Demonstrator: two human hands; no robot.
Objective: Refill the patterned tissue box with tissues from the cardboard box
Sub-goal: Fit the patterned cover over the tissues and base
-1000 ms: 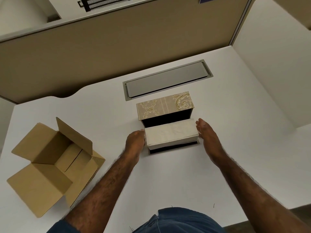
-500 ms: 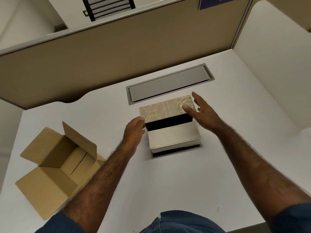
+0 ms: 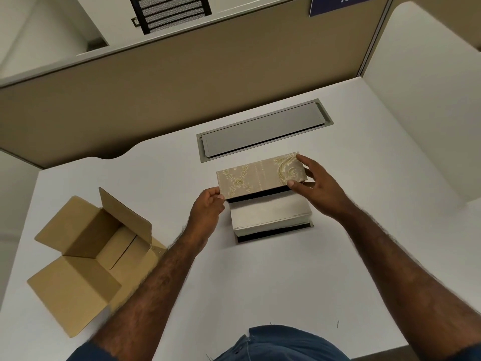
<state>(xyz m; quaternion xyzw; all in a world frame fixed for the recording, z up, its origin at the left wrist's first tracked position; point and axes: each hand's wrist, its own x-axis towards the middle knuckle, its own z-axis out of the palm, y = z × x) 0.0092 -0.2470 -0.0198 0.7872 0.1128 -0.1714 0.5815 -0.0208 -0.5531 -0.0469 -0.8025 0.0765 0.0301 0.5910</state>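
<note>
Head view, left to right. Far left on the white desk (image 3: 364, 217): cardboard box (image 3: 88, 256), flaps folded open, inside bare as far as visible, well apart from everything else. Toward the middle: left hand (image 3: 207, 209), fingers curled and pinched on the left end of the patterned lid (image 3: 260, 174), thumb on the near corner. Lid: beige with gold floral print, raised above the dark interior, tilted up toward the far side. Just below the lid: stack of tissues (image 3: 270, 213), pale and squared, seated in the black base (image 3: 276, 231) of the patterned tissue box, dark rim showing along the near edge. Beyond the box: grey cable hatch (image 3: 263, 131) set flush in the desk, closed. Right of centre: right hand (image 3: 316, 185), fingers spread around the lid's right end, thumb on the near edge and fingertips (image 3: 302, 160) over the far corner, clamped on it. Along the back: tan partition (image 3: 182, 82).
</note>
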